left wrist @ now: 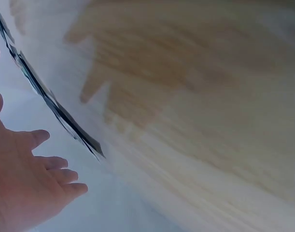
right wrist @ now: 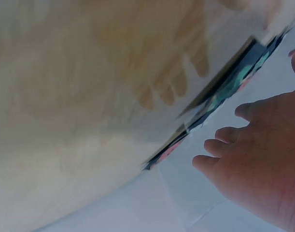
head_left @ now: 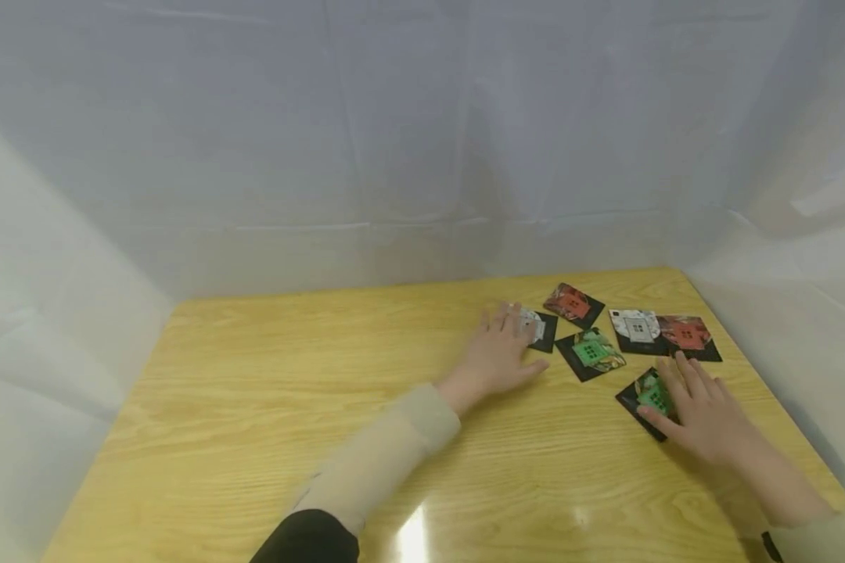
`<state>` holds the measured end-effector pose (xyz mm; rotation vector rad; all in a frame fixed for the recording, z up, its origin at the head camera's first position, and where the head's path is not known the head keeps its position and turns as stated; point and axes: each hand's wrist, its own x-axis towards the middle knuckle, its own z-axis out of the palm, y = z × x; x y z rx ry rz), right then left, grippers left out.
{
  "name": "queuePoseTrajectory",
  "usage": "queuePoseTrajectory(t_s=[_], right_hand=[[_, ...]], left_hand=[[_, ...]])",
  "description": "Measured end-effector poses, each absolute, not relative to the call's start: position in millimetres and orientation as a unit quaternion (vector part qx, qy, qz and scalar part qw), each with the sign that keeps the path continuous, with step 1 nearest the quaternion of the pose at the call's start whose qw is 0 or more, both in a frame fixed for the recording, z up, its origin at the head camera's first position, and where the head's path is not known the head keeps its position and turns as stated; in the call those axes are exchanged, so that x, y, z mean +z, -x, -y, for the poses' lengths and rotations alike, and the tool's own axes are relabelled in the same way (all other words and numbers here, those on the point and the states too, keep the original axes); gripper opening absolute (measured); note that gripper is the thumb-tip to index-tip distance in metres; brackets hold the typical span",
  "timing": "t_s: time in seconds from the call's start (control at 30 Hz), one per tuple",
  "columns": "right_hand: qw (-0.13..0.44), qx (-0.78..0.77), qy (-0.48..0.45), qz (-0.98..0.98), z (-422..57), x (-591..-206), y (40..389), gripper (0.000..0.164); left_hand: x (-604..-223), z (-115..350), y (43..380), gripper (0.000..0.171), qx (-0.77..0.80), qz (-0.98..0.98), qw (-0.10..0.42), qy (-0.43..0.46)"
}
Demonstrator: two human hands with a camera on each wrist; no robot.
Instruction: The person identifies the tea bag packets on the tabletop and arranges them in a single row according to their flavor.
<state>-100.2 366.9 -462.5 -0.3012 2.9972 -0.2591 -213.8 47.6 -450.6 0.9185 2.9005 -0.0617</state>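
Observation:
My left hand [head_left: 496, 356] spreads its fingers over a black-and-white card [head_left: 548, 335], covering its left part. In the left wrist view the left hand [left wrist: 26, 179] shows its palm with loosely straight fingers, above the tabletop. On the right, my right hand [head_left: 704, 418] reaches over a black card with a green picture [head_left: 634, 397], fingertips and thumb overlapping its right side. The right wrist view shows the right hand [right wrist: 263, 150] holding nothing, fingers extended above the thin edges of the cards [right wrist: 210, 106].
Between the hands lies another green card [head_left: 591, 353], with a red card [head_left: 573, 305] behind it. A white card [head_left: 636, 328] and a red card [head_left: 688, 336] lie side by side near the right edge of the wooden table [head_left: 289, 375]. White sheeting [head_left: 408, 141] surrounds the table.

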Motion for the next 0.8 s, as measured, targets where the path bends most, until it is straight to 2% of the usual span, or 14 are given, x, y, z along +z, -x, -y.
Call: queuePoseTrajectory(t_s=[0.47,0.8], right_hand=[[0.100,-0.131,0.099,-0.981,-346,-468,75,0.092],[0.101,-0.159,0.100,-0.977,-345,-471,73,0.097]], left_hand=[[-453,-71,211,0.072,0.002,-0.941,0.125,-0.316],[-454,-65,210,0.071,-0.012,-0.938,0.137,-0.319]])
